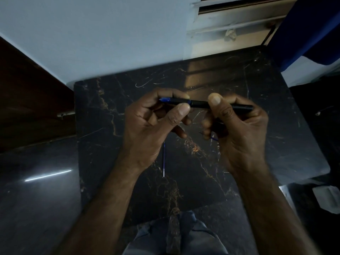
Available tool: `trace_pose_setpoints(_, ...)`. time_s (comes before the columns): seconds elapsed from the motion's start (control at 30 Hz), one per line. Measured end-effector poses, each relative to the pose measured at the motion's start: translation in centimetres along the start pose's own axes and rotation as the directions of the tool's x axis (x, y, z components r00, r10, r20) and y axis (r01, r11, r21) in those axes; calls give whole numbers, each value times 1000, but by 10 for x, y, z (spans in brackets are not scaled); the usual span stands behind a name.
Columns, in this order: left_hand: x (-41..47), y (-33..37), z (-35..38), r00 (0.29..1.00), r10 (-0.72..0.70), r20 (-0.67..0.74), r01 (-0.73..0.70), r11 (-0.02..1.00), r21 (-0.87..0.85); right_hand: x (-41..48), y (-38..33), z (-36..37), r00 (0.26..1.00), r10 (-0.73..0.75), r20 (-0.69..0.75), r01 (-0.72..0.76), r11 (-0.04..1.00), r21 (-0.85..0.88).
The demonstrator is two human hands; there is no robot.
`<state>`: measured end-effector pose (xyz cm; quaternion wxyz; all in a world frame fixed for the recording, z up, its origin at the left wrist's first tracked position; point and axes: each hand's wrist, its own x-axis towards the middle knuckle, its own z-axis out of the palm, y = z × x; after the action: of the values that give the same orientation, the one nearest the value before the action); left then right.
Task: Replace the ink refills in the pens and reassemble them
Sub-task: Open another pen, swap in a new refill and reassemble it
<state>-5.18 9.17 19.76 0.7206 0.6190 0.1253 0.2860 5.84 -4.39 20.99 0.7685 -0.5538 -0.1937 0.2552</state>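
A dark pen (199, 103) with a blue tip at its left end is held level above the black marble table (103, 126). My left hand (152, 122) grips the pen's front part between thumb and fingers. My right hand (239, 129) grips the rear barrel, thumb on top. A thin blue ink refill (164, 159) lies on the table below my left wrist, pointing toward me. Something small and blue (214, 138) shows under my right fingers; I cannot tell what it is.
The table stands against a pale wall (92, 43). A brown wooden panel (27, 92) is at the left, blue cloth (309, 30) at the upper right. A white object (327, 199) lies on the dark floor at the right. My jeans-clad knees (176, 234) are beneath the table's near edge.
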Motion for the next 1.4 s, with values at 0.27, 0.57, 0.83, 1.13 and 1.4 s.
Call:
trace_pose_setpoints(0.27, -4, -8, -2, 993, -14, -115, 7, 998, -62, 4, 0, -4, 994, 56, 95, -59, 998, 33)
trace_pose_setpoints(0.57, -2, -6, -15, 992, -59, -110, 51, 995, -81, 6, 5, -1, 1000, 18, 20, -14, 983, -183)
trace_pose_setpoints(0.83, -2, -9, -26, 994, -44, -101, 47, 999, 22, 10, 13, -4, 983, -16, 182, 47, 985, -165)
trace_pose_setpoints(1.13, -7, -10, -25, 995, -60, -75, 59, 998, -12, 12, 4, -11, 960, -31, 278, 68, 990, -126)
trace_pose_setpoints(1.4, -8, -5, -24, 998, -13, -56, 16, 998, 58, 8, 8, -7, 961, -82, 266, 118, 986, -121)
